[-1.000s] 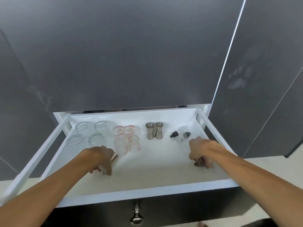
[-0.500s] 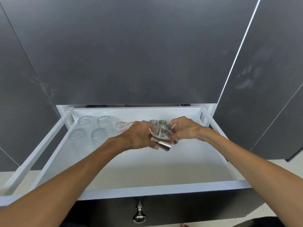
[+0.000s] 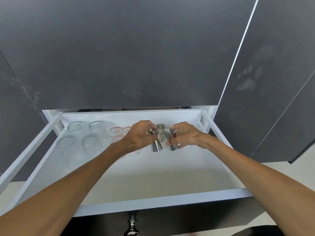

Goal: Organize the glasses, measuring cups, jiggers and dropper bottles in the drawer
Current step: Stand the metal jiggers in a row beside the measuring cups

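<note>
The white drawer [image 3: 158, 204] stands pulled open below me. Several ribbed clear glasses [image 3: 88, 142] stand in two rows at its back left. Beside them are measuring cups with red markings [image 3: 115, 133], partly behind my left wrist. My left hand [image 3: 139, 135] grips one steel jigger [image 3: 156, 144] standing on the drawer floor. My right hand [image 3: 184, 135] grips another steel jigger [image 3: 171, 141] next to it. A third jigger [image 3: 160, 132] stands just behind and between them. The dropper bottles are hidden behind my right hand.
Dark grey cabinet fronts [image 3: 119, 57] rise behind and to the right of the drawer. White side rails [image 3: 29, 147] run along its left. A metal knob [image 3: 132, 227] sits on the dark drawer front near me. The drawer's front half holds nothing.
Both hands left the drawer's front corners with a jigger each and came together at the back centre. The jiggers were tilted half a second ago and now stand upright on the floor.
</note>
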